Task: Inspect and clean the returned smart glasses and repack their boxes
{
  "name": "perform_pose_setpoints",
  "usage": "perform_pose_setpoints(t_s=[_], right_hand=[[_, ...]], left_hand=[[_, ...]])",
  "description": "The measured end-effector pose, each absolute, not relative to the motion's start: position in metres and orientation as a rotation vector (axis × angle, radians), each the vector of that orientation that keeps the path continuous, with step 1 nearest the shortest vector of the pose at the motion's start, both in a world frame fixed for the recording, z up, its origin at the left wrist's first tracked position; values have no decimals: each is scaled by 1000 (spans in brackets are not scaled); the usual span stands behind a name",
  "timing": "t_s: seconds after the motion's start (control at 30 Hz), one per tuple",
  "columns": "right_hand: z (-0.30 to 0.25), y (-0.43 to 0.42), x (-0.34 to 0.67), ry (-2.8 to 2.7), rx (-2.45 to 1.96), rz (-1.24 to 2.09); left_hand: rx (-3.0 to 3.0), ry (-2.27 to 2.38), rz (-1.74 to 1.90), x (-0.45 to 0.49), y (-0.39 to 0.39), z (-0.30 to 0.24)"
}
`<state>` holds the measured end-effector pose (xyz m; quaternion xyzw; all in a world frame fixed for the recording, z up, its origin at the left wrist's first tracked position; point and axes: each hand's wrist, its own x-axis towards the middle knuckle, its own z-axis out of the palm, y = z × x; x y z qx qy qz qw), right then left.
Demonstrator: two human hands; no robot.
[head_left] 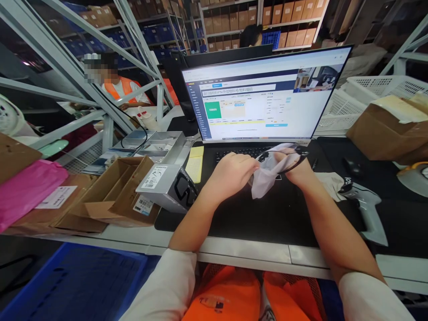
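In front of the monitor (254, 102), I hold a translucent white plastic bag (261, 180) up above the black desk mat (240, 223). My left hand (234, 174) is closed on its left edge, fingertips pinched together. My right hand (296, 167) grips the bag's right side, its fingers partly hidden behind the plastic. A black curved band or cable (302, 156) loops over the right hand at the bag's upper part; its exact kind is unclear. The keyboard (230, 154) lies behind the bag. A grey printed box (169, 187) stands left of my left forearm.
Open cardboard boxes (117, 191) and a pink package (31, 189) crowd the left side. On the right are a barcode scanner (369, 211), a mouse (354, 167), a tape roll (416, 176) and a brown carton (384, 129). A blue crate (76, 281) sits below the desk.
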<state>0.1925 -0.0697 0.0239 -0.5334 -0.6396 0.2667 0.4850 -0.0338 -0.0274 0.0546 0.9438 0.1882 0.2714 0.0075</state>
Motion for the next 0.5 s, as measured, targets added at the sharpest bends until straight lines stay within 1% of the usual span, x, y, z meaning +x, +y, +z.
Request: perform_pose_setpoints(t_s=[0.17, 0.33, 0.5], right_hand=[[30, -74, 190, -1586, -1297, 722], [37, -80, 194, -1542, -1325, 681], [35, -82, 190, -1583, -1367, 535]], left_hand=[[2930, 598, 865, -38, -25, 56], [2907, 632, 838, -40, -26, 58], [2900, 633, 823, -41, -25, 59]])
